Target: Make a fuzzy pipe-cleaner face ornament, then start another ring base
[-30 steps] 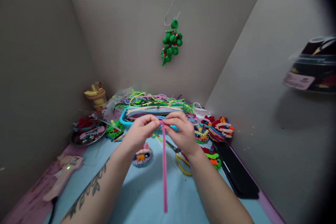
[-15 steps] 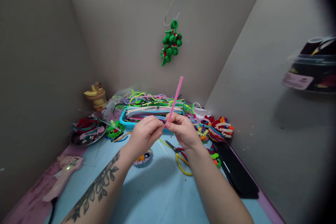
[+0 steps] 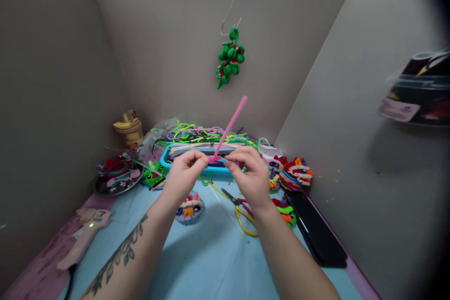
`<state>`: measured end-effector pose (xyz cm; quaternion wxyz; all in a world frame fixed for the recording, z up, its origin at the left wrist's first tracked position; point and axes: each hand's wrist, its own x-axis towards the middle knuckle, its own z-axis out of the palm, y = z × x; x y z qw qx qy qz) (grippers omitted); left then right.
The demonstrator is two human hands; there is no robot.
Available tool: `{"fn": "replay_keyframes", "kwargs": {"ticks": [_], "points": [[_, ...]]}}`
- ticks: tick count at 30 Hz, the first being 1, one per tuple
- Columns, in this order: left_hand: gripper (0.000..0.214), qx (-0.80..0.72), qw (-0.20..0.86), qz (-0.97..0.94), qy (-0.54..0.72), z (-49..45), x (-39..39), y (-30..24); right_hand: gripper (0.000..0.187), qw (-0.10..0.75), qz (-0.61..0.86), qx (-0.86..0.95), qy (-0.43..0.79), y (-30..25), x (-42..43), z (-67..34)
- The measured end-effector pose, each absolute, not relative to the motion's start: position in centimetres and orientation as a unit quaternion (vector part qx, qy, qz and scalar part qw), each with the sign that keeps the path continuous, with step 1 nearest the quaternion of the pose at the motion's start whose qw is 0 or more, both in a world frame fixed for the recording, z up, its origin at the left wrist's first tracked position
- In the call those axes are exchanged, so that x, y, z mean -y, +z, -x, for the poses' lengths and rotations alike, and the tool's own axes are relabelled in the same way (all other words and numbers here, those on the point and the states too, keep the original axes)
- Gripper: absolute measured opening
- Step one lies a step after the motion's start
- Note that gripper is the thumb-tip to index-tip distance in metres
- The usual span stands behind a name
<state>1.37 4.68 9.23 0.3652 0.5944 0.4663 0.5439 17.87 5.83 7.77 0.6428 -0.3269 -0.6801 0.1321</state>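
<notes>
hands at work over a blue-covered desk (image 3: 211, 262), as i view them through the head camera. the left hand (image 3: 186, 171) is narrowed to a pinch, thumb against forefinger, on the left end of a short pink crosspiece belonging to a pink fuzzy stem (image 3: 230, 129). the right hand (image 3: 248, 173) has its thumb and forefinger drawn close together at the opposite end; i cannot tell whether they grip it. the long part of the stem rises between the hands, tilted up and to the right, its free tip standing against the grey back panel (image 3: 168, 56). the stem is held above the desk, and in my view it crosses a blue tray (image 3: 164, 161) filled with straight stems (image 3: 190, 150), with a tangle of bright strands (image 3: 186, 127) behind. below the hands, a round fuzzy ornament (image 3: 190, 209) lies near the left wrist; open scissors (image 3: 237, 201) with red and yellow handles lie near the right wrist, and a thin pale rod (image 3: 228, 213) lies between the two. to the left i note a metal bowl (image 3: 101, 192) of small parts and a pink tool (image 3: 86, 239) showing a green light; to the right, a black case (image 3: 316, 229) lies along the desk edge. a green ornament (image 3: 230, 58) hangs from a wire above.
</notes>
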Motion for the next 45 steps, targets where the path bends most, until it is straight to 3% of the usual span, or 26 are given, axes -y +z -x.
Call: {"fn": "replay_keyframes", "kwargs": {"ticks": [4,9,13,19,24,28,32,35,40,45], "points": [[0.017,-0.459,0.388,-0.587,0.542,-1.7,-4.6,9.3,0.02,0.616,0.292,0.732,0.006,7.7,-5.3,-17.7],[0.016,-0.442,0.401,-0.603,0.529,-1.9,-4.2,9.3,0.022,0.608,0.293,0.737,-0.022,7.7,-5.3,-17.5],[0.017,-0.413,0.37,-0.653,0.516,-1.7,-4.3,9.2,0.018,0.611,0.3,0.732,0.009,7.8,-5.2,-17.5],[0.016,-0.364,0.231,-0.755,0.495,-1.2,-4.4,9.1,0.01,0.597,0.323,0.721,0.139,8.0,-5.4,-17.4],[0.013,-0.312,0.11,-0.834,0.442,-0.4,-4.9,9.0,0.013,0.519,0.351,0.75,0.212,8.1,-5.8,-17.6],[0.013,-0.315,0.086,-0.853,0.408,-0.1,-5.0,8.9,0.015,0.458,0.367,0.776,0.232,8.1,-6.0,-17.6],[0.014,-0.361,0.147,-0.805,0.447,-0.3,-4.6,9.4,0.01,0.487,0.338,0.755,0.281,8.0,-6.3,-18.0],[0.015,-0.418,0.258,-0.721,0.489,-0.5,-4.6,9.5,0.014,0.548,0.308,0.729,0.27,8.0,-6.3,-18.4],[0.018,-0.395,0.501,-0.548,0.54,-1.0,-5.1,9.1,0.027,0.574,0.27,0.768,0.088,7.6,-6.2,-18.3],[0.019,-0.358,0.614,-0.463,0.529,-1.5,-5.1,9.0,0.033,0.56,0.233,0.795,-0.007,7.2,-6.2,-17.9]]}}
